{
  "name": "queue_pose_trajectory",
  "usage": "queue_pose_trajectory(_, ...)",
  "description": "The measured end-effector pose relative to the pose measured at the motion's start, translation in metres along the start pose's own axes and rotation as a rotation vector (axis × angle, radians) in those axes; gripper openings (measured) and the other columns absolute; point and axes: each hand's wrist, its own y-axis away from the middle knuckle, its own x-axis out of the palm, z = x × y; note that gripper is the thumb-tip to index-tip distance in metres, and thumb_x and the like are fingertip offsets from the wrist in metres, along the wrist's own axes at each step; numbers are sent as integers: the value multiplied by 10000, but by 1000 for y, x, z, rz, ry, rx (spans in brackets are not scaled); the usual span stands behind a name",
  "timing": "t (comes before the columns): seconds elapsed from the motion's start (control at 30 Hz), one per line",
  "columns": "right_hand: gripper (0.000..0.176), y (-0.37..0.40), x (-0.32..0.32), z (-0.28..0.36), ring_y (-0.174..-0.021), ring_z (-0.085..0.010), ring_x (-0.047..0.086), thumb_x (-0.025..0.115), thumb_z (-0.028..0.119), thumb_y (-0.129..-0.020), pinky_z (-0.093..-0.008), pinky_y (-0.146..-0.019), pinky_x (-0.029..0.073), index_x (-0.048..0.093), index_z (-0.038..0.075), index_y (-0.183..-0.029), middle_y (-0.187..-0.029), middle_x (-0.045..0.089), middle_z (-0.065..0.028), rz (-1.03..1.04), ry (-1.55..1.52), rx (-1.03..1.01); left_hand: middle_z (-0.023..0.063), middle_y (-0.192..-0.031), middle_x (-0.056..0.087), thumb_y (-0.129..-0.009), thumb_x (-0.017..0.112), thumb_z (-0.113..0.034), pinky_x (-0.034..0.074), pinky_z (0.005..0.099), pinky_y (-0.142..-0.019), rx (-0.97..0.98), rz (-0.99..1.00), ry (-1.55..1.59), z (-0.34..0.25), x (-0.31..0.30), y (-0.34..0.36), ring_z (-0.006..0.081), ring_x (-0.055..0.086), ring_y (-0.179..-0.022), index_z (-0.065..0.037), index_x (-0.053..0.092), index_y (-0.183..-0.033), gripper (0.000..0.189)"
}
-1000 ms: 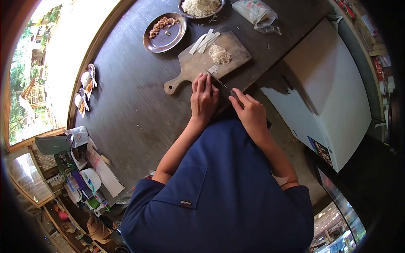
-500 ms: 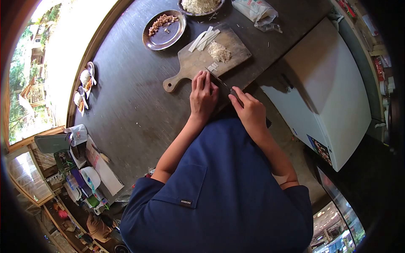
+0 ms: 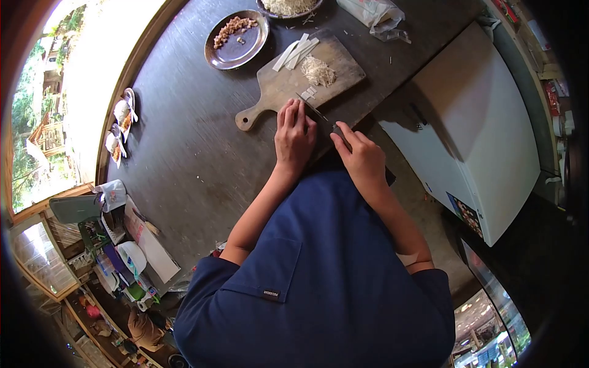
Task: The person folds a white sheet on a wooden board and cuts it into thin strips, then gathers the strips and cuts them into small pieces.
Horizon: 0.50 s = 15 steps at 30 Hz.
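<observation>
A wooden cutting board (image 3: 277,86) lies on the dark table. On it are pale flat strips (image 3: 295,53), a pile of thin shreds (image 3: 318,72) and small cut pieces (image 3: 308,93) by the knife tip. My right hand (image 3: 361,154) is closed around the handle of a knife (image 3: 315,110), its blade reaching over the board's near edge. My left hand (image 3: 294,136) rests at that same edge, fingertips bent together beside the blade; whatever lies beneath them is hidden.
Beyond the board stand a plate (image 3: 237,60) with brown bits and a bowl (image 3: 287,15) of pale shreds. A plastic bag (image 3: 374,17) lies at the far edge. Two dishes of food (image 3: 125,113) sit at left; a white freezer (image 3: 472,122) stands right.
The view has shifted slightly, so the board and plate appear a little higher. Both hands stay in nearly the same place, with the knife still held by the board's near edge.
</observation>
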Motion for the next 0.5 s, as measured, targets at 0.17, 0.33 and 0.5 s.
queue_pose_trajectory(0.17,333,-19,13,5,-739,-363,748,705,393,-1023,-447,-622,606,757,156,-1252,-851,738,-114,-14,-12,-26,204,-1274,664,-880,701,-37,542,453,-1079,-4,0,37,1,-1,1,381,606,-1313,82,685,-1269,407)
queue_pose_trajectory(0.33,325,-7,-3,5,-744,-369,746,710,378,-1021,-448,-631,605,757,155,-1252,-843,735,-123,18,-21,-4,203,-1278,662,-879,704,-36,543,457,-1076,3,-23,23,3,1,1,386,609,-1308,80,687,-1262,400)
queue_pose_trajectory(0.5,318,-3,-5,0,-773,-374,748,727,352,-1013,-453,-648,602,754,147,-1255,-855,738,-129,22,-51,9,207,-1289,655,-883,704,-37,545,461,-1073,-4,-10,46,1,1,1,395,604,-1314,73,683,-1274,407)
